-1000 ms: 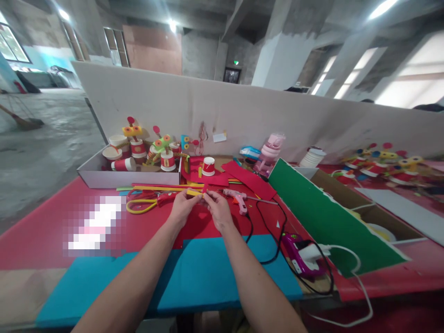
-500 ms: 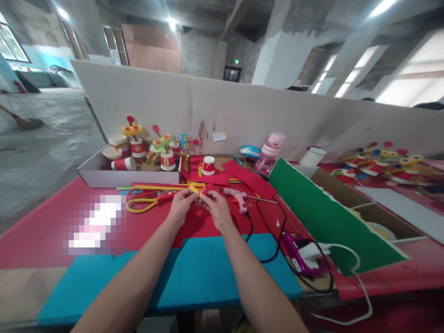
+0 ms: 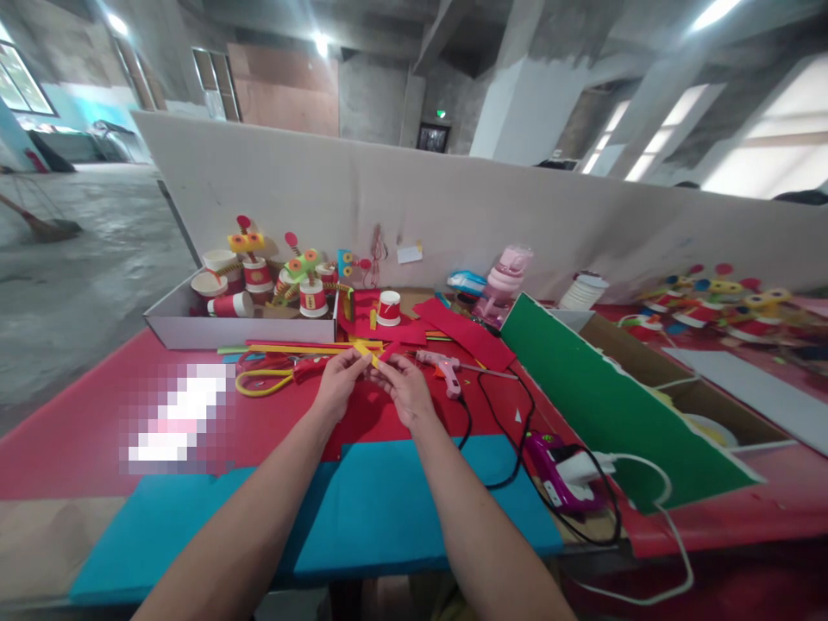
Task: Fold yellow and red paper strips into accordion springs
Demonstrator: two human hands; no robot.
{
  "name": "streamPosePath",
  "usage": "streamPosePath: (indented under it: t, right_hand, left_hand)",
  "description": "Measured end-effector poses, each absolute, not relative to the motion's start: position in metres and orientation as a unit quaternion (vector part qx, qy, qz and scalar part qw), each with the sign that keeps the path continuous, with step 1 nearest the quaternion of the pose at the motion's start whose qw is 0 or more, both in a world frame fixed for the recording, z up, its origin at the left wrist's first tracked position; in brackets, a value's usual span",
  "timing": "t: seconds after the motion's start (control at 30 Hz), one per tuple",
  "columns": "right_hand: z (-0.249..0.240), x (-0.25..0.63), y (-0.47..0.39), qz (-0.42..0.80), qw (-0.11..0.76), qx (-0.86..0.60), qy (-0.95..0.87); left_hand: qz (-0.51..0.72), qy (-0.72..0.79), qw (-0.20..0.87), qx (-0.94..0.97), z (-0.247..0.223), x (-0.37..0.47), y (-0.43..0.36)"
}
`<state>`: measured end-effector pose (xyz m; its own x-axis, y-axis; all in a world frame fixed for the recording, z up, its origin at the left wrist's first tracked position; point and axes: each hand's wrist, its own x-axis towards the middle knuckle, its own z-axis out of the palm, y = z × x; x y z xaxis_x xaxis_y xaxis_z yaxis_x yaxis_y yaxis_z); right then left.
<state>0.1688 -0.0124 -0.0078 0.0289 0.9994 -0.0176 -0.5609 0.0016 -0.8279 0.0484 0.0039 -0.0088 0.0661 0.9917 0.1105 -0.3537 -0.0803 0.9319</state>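
Note:
Between my fingertips, above the middle of the red table covering, is a small folded yellow paper strip. My left hand pinches its left end, and my right hand pinches the right end. A red paper piece shows just behind my right fingers; I cannot tell whether it is joined to the yellow one. Right of my right hand lies a pink hot glue gun with its cord. Yellow-handled scissors rest left of my left hand, by several long coloured paper strips.
A white tray with paper-cup figures stands back left. Behind my hands are a red-wrapped paper cup and red sheets. A green-sided box, a purple power socket and cables lie right. A blue board lines the front edge.
The yellow strip has shifted and turned slightly between my fingertips. Both hands keep their hold, nearly in the same place. Nothing else has visibly moved.

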Motion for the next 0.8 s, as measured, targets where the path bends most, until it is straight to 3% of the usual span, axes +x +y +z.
streamPosePath:
  t: [0.27,0.47,0.8]
  right_hand:
    - [-0.014,0.1679,-0.0077,0.561,0.693,-0.334,-0.307]
    - [-0.0126,0.1643,-0.0104,0.563,0.676,-0.34,-0.333]
    - [-0.0111,0.1664,-0.0121,0.579,0.668,-0.331,-0.33]
  left_hand:
    - [0.555,0.363,0.567,0.489,-0.0105,0.0523,0.0013]
    - [0.567,0.386,0.535,0.493,-0.0105,0.0523,0.0019]
    - [0.56,0.343,0.598,0.459,-0.0088,0.0548,-0.0009]
